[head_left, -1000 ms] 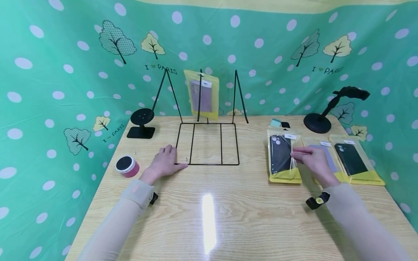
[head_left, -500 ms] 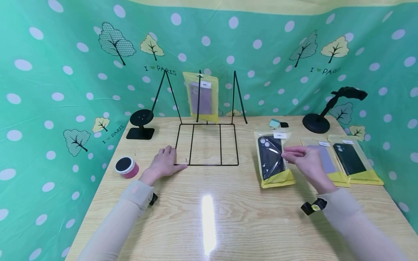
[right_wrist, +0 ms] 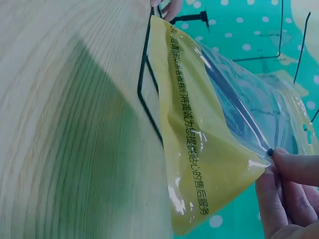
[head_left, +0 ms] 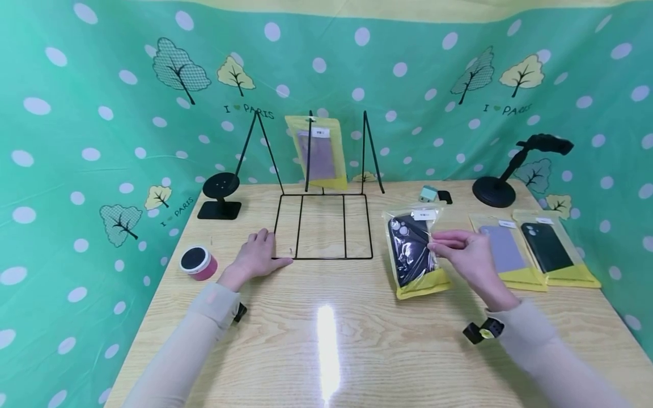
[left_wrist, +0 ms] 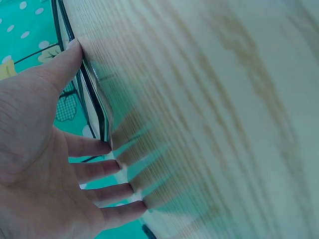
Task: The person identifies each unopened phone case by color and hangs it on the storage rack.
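Your right hand [head_left: 466,255] pinches black-case pouch [head_left: 413,252] by its edge, lifted off surface [head_left: 357,340], right of wire rack [head_left: 323,226]. Left hand [head_left: 257,258], fingers straight, rests flat at rack's front-left corner.

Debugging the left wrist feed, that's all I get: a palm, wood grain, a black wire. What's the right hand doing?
Observer: The right hand pinches a yellow-edged pouch with a black phone case inside, lifted off the table.
Operator: Pinched where?
Observer: Along one edge, between fingertips and thumb, seen from the right wrist view.
Operator: And that wire by my thumb?
Observer: It's the base of a black wire rack; the left hand lies flat at its front left corner.
Operator: Anything on the rack?
Observer: One pouch with a purple case hangs at its back.
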Tool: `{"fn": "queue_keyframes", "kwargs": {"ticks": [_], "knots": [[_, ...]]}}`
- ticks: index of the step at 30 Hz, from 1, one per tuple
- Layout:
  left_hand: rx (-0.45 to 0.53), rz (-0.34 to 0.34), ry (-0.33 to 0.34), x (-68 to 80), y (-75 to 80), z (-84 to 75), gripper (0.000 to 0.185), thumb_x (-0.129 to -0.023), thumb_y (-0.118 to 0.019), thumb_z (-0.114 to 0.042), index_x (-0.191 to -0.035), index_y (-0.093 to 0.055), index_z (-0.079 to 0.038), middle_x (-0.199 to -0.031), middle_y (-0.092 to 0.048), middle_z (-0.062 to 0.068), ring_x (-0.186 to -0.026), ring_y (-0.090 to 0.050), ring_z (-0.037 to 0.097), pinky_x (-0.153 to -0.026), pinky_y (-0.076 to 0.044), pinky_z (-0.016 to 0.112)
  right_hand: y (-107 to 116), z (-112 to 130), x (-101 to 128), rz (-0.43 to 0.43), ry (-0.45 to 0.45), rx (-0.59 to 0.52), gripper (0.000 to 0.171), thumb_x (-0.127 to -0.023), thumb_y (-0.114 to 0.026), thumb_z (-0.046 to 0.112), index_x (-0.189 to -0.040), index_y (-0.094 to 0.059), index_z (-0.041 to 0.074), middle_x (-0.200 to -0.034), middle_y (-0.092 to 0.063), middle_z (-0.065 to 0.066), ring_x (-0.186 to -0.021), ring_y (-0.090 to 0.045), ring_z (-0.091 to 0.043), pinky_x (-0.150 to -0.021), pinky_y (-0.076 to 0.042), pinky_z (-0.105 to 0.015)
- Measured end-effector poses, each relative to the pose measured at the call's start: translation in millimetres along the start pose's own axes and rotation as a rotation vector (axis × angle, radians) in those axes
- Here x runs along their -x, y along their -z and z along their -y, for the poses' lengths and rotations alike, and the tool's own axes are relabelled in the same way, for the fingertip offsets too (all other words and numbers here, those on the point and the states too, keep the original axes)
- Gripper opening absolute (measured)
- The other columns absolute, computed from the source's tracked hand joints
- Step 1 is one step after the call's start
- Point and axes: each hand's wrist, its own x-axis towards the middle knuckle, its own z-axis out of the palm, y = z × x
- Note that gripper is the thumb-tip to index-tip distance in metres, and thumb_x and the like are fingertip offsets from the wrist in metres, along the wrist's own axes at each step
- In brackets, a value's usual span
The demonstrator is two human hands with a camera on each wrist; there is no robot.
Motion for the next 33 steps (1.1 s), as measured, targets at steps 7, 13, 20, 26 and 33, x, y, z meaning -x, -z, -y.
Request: {"fn": "queue_keyframes", "kwargs": {"ticks": [7,13,20,26,33], "knots": [[0.011,-0.002,0.003,1.0,0.3,-0.1,0.087,-0.083,-0.062,-0.060,-0.130,-0.043,0.010,-0.134,-0.038,0.029,-0.112,-0.040,0.046,-0.088,-0.039,0.059,-8.1,12.3,8.0,-0.015,0.025,0.026,0.034,-0.080,-0.079,0.018,-0.106,-0.070,-0.002,-0.091,-0.071,-0.011,-0.076,-0.068,-0.011,-0.067,-0.053,-0.025],[0.012,0.007,0.007,0.0,-1.7,1.0,0.088,-0.084,-0.061,-0.061,-0.131,-0.041,0.011,-0.137,-0.035,0.029,-0.116,-0.037,0.047,-0.090,-0.038,0.059,-10.6,19.6,13.0,-0.021,0.048,0.009,0.033,-0.080,-0.079,0.017,-0.105,-0.070,-0.002,-0.090,-0.071,-0.010,-0.077,-0.069,-0.013,-0.067,-0.053,-0.026],[0.011,0.007,0.012,0.4,-0.5,0.1,0.086,-0.084,-0.062,-0.060,-0.129,-0.043,0.010,-0.135,-0.037,0.029,-0.113,-0.039,0.046,-0.089,-0.038,0.059,-14.7,29.5,17.9,-0.037,0.067,-0.016,0.033,-0.079,-0.080,0.019,-0.103,-0.071,-0.002,-0.088,-0.072,-0.007,-0.078,-0.069,-0.013,-0.070,-0.052,-0.024],[0.013,0.017,0.020,1.4,1.2,-0.7,0.086,-0.084,-0.061,-0.060,-0.129,-0.043,0.010,-0.135,-0.036,0.028,-0.114,-0.039,0.045,-0.090,-0.038,0.058,-19.4,39.3,21.7,-0.047,0.146,-0.071,0.029,-0.077,-0.081,0.010,-0.101,-0.071,-0.005,-0.087,-0.072,-0.008,-0.077,-0.069,-0.012,-0.068,-0.052,-0.023],[0.009,0.005,0.015,2.0,2.3,-2.4,0.084,-0.084,-0.062,-0.059,-0.129,-0.044,0.010,-0.135,-0.037,0.029,-0.115,-0.039,0.046,-0.090,-0.038,0.058,-23.6,48.7,26.3,-0.052,0.185,-0.133,0.027,-0.075,-0.080,-0.001,-0.099,-0.071,-0.007,-0.085,-0.072,-0.008,-0.076,-0.069,-0.013,-0.068,-0.052,-0.024]]}}
